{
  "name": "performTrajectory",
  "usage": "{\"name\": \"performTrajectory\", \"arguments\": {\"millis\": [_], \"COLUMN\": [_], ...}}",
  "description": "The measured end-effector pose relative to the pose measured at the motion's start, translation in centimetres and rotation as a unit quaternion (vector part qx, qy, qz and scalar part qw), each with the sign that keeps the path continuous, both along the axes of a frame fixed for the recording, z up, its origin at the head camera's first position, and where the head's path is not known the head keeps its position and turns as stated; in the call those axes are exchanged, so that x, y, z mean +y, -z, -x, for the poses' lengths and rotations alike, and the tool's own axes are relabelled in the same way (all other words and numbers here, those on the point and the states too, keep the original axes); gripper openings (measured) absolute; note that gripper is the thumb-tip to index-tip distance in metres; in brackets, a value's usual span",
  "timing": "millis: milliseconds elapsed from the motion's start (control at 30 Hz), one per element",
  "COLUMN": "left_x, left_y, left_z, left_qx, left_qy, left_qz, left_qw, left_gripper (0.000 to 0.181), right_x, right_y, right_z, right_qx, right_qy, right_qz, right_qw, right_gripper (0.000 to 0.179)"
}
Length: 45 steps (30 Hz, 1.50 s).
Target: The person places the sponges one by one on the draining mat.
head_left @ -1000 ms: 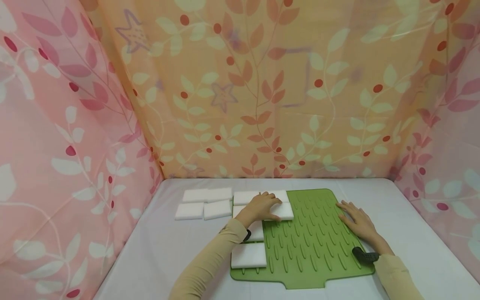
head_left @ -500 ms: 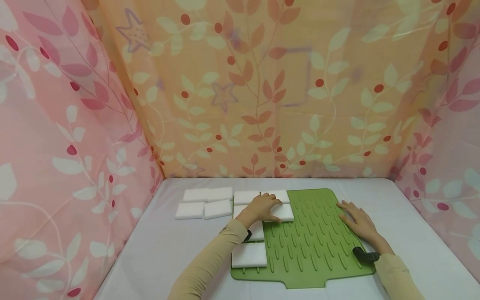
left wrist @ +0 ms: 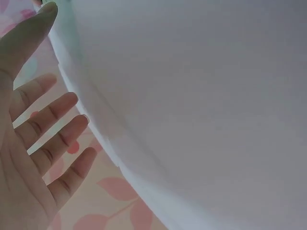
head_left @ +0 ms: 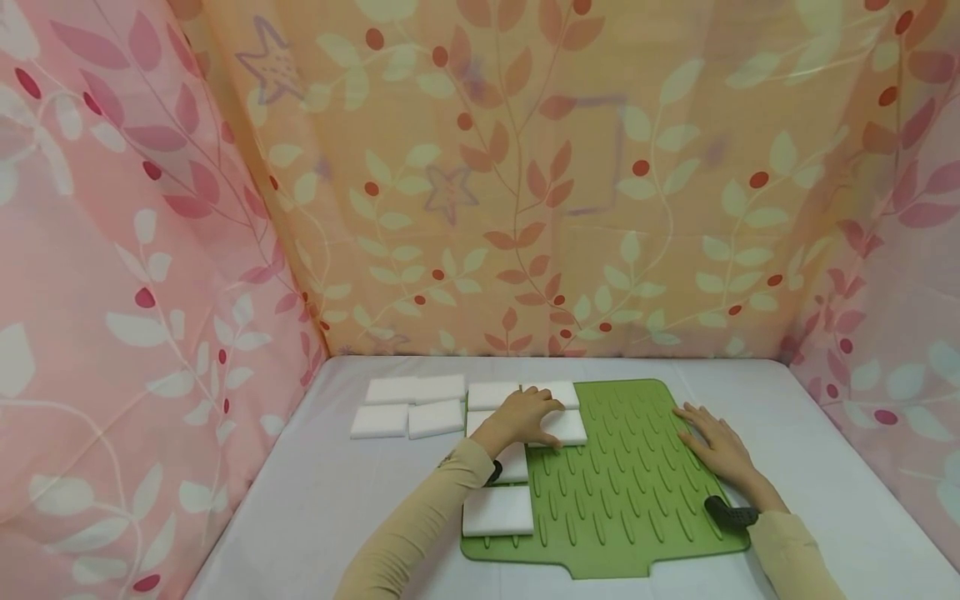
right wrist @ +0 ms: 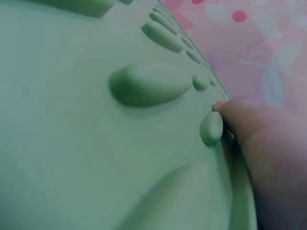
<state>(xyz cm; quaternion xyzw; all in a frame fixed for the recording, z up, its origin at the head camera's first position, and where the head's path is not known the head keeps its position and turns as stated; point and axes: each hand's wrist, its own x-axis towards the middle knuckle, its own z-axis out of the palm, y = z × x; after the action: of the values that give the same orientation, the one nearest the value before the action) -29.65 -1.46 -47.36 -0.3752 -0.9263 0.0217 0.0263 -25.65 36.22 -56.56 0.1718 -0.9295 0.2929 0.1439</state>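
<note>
My left hand (head_left: 522,417) lies over a white sponge block (head_left: 566,426) on the green ridged mat (head_left: 622,483). Its thumb is at the block's near edge, and its fingers reach across to the far side. In the left wrist view the fingers (left wrist: 53,115) are spread and relaxed beside a large white surface. My right hand (head_left: 716,446) rests along the mat's right edge with fingers extended. Close up in the right wrist view, its thumb (right wrist: 273,143) sits at the mat's rim. Left forearm and hand partly hide blocks in the mat's left column.
More white blocks stand in rows on the mat, including a near-left block (head_left: 498,511) and a far-left block (head_left: 492,396). Left of the mat, several loose blocks (head_left: 378,422) lie on the white table (head_left: 315,500). Patterned curtains (head_left: 465,167) enclose the back and sides.
The block under my left hand has shifted very slightly toward me, with the thumb moving along. The right hand and mat look the same.
</note>
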Motion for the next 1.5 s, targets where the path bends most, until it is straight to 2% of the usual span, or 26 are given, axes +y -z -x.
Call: {"name": "performTrajectory", "arguments": {"millis": [200,500,700,1100,1300,1500], "left_x": [-0.5,-1.7,-2.6,-5.1,-6.5,-8.0], "left_y": [-0.2,-1.1,-1.1,-0.3,-0.3,-0.9], "left_z": [0.0,0.0,0.1,0.3,0.3,0.1], "left_qx": [0.009,-0.01,-0.003,-0.004,-0.012,-0.001], "left_qy": [0.003,-0.02,-0.028,-0.034,-0.037,-0.031], "left_qz": [-0.011,-0.02,-0.026,-0.052,-0.075,-0.091], "left_qw": [0.9999,0.9995,0.9993,0.9981,0.9965,0.9954], "left_gripper": [0.065,0.063,0.062,0.058,0.055,0.056], "right_x": [0.0,-0.1,0.0,-0.1,0.0,0.1], "right_y": [0.0,0.0,0.0,0.0,0.1,0.2], "right_z": [-0.1,-0.1,-0.1,-0.2,-0.1,0.0], "right_qx": [0.005,0.008,0.01,0.008,0.005,0.006], "right_qy": [0.0,0.001,0.002,0.004,0.001,0.001], "right_qz": [-0.001,-0.001,-0.003,-0.003,0.0,0.0], "right_qw": [1.0,1.0,0.9999,1.0,1.0,1.0], "right_gripper": [0.047,0.046,0.046,0.046,0.046,0.047]}}
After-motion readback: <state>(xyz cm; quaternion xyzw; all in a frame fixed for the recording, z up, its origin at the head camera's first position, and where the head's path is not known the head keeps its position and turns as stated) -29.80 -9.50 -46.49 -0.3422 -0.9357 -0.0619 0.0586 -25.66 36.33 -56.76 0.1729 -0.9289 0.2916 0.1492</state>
